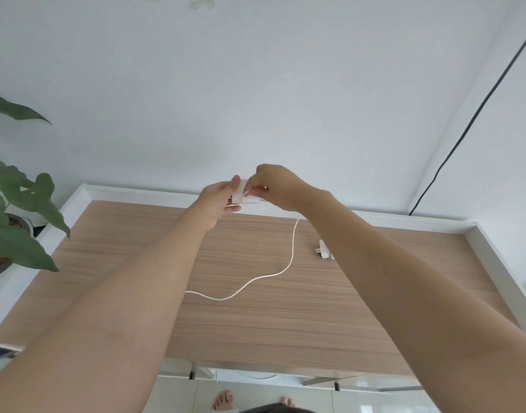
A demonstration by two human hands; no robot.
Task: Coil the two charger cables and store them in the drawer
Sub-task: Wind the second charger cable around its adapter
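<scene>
Over the far edge of the wooden tabletop (255, 323), my left hand (218, 201) grips a small white coil of charger cable (254, 204), and my right hand (275, 186) pinches the same cable beside it. The loose end of that white cable (288, 263) trails down from my hands and snakes across the wood toward my left forearm. A white plug adapter (323, 249) lies on the tabletop, half hidden behind my right forearm. An open drawer (249, 375) shows below the table's near edge, with something white inside.
A leafy potted plant (20, 204) stands at the left of the table. A white raised rim (494, 263) borders the tabletop at back and right. A black cord (464, 129) runs down the wall at right. Bare feet (224, 399) are on the tiled floor.
</scene>
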